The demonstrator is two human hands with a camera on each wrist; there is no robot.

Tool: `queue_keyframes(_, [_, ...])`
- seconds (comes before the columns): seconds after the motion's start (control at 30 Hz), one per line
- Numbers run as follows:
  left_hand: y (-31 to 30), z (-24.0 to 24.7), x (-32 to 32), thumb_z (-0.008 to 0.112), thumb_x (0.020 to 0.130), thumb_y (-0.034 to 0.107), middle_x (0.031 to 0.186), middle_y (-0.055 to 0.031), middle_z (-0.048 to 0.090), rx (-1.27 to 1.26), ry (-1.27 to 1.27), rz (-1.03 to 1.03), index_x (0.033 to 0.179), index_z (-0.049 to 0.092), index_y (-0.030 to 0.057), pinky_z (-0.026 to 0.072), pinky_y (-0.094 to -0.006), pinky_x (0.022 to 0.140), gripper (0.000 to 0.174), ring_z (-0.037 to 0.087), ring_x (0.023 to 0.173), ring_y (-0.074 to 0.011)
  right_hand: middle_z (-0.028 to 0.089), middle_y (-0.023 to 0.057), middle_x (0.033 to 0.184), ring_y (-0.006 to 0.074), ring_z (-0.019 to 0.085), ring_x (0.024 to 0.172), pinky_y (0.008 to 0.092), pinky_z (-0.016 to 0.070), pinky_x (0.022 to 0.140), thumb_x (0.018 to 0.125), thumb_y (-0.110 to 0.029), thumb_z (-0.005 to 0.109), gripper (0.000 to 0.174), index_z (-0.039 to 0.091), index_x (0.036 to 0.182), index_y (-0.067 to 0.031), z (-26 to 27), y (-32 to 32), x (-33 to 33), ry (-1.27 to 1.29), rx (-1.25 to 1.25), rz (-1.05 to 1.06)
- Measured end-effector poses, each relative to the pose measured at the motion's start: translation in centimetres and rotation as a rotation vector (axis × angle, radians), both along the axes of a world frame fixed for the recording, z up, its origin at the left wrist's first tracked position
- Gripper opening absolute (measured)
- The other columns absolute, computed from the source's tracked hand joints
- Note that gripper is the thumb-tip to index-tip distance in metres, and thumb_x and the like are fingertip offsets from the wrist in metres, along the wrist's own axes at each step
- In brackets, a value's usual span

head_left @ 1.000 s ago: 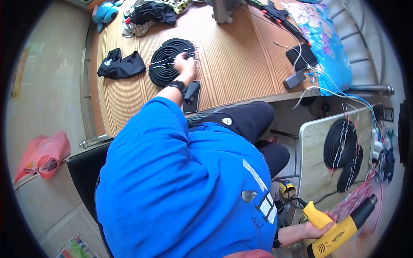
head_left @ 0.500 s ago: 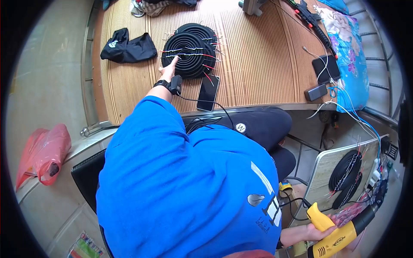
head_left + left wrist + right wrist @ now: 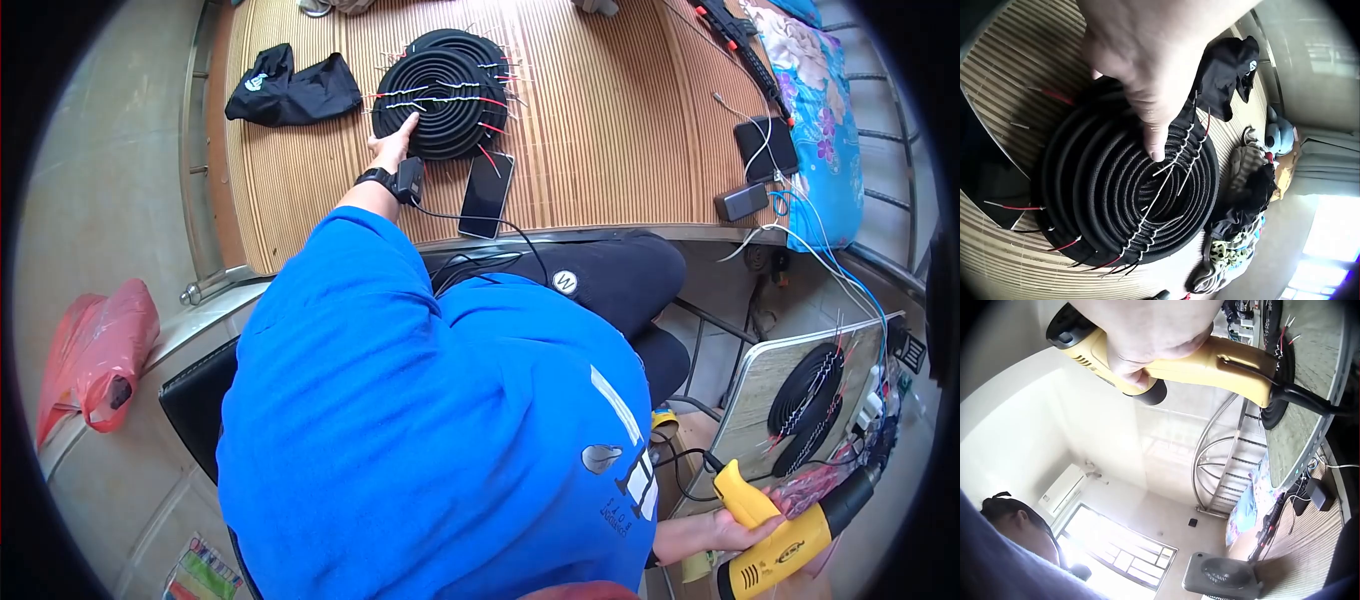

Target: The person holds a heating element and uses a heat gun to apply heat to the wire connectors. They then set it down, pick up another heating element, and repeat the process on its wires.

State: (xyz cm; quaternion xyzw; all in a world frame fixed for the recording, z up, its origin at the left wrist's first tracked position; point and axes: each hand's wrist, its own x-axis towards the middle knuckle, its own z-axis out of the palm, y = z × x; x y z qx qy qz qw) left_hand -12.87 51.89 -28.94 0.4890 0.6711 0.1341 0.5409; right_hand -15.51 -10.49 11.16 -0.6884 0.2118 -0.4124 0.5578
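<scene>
A flat spiral coil of black ribbed tubing (image 3: pixel 440 118), with twisted wires and red and white leads across it, lies on the slatted mat. My left hand (image 3: pixel 393 143) grips its near left edge. In the left wrist view, that hand (image 3: pixel 1147 56) has its thumb over the rings, its other fingers mostly hidden at the rim. A second black coil (image 3: pixel 462 40) shows partly behind the first. Low at the right, my right hand (image 3: pixel 738 532) holds a yellow heat gun (image 3: pixel 790 548) by its handle, the black nozzle pointing up and outward.
A phone (image 3: pixel 487 195) lies beside the coil, and a black cloth item (image 3: pixel 295 90) to its left. Cables, a black block (image 3: pixel 742 202) and a toy rifle (image 3: pixel 745 55) sit at the right. A tilted board (image 3: pixel 755 400) bears more coils. A red bag (image 3: pixel 105 350) stands left.
My left hand has moved from the coil's right part to its near left edge, thumb on top. The phone shows fully now. The right hand keeps hold of the heat gun.
</scene>
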Motion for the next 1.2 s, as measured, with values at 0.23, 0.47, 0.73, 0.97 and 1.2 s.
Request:
queue_keyframes(0.23, [-1.7, 2.5, 1.1, 0.082, 0.048, 0.027, 0.121, -0.0207, 0.034, -0.090, -0.019, 0.035, 0.125, 0.008, -0.0017, 0.0344, -0.0402, 0.091, 0.110, 0.039, 0.110, -0.0299, 0.056, 0.0168, 0.089, 0.0264, 0.056, 0.081, 0.0358, 0.0458, 0.073, 0.077, -0.022, 0.053, 0.033, 0.053, 0.097, 0.0046, -0.3, -0.1, -0.9, 0.009, -0.032, -0.008])
queue_keyframes(0.47, [-2.0, 4.0, 2.1, 0.081, 0.049, 0.025, 0.119, -0.0188, 0.035, -0.168, -0.053, 0.101, 0.122, 0.011, -0.0006, 0.0348, -0.0539, 0.085, 0.104, 0.040, 0.109, -0.0315, 0.056, 0.0167, 0.088, 0.0261, 0.056, 0.081, 0.0360, 0.0458, 0.073, 0.077, -0.021, 0.054, 0.032, 0.053, 0.097, 0.0047, -0.3, 0.4, -0.9, 0.020, -0.010, -0.021])
queue_keyframes(0.73, [-1.1, 3.5, 2.3, 0.082, 0.049, 0.025, 0.123, -0.0187, 0.032, -0.245, -0.128, 0.059, 0.121, 0.019, -0.0015, 0.0335, -0.0553, 0.085, 0.099, 0.043, 0.106, -0.0304, 0.056, 0.0157, 0.088, 0.0257, 0.056, 0.081, 0.0349, 0.0464, 0.072, 0.077, -0.021, 0.054, 0.032, 0.052, 0.095, 0.0046, -0.5, -0.1, -0.9, 0.041, 0.027, 0.019])
queue_keyframes(0.97, [-0.9, 1.8, 2.3, 0.076, 0.059, 0.017, 0.103, -0.0139, 0.053, -0.063, -0.484, 0.069, 0.101, 0.048, -0.0006, 0.0463, -0.0410, 0.074, 0.053, 0.056, 0.089, -0.0236, 0.056, 0.0150, 0.086, 0.0246, 0.056, 0.079, 0.0333, 0.0468, 0.070, 0.077, -0.021, 0.054, 0.030, 0.052, 0.094, 0.0042, -0.7, -0.6, -1.2, 0.062, 0.060, 0.106])
queue_keyframes(1.2, [-2.7, 5.4, 2.7, 0.069, 0.067, 0.013, 0.089, -0.0079, 0.059, -0.263, -0.652, 0.048, 0.101, 0.048, 0.0022, 0.0494, -0.0321, 0.067, 0.041, 0.058, 0.079, -0.0205, 0.056, 0.0148, 0.086, 0.0239, 0.056, 0.078, 0.0318, 0.0466, 0.068, 0.078, -0.021, 0.054, 0.030, 0.051, 0.094, 0.0040, -0.8, -0.5, -1.3, 0.055, 0.075, 0.084])
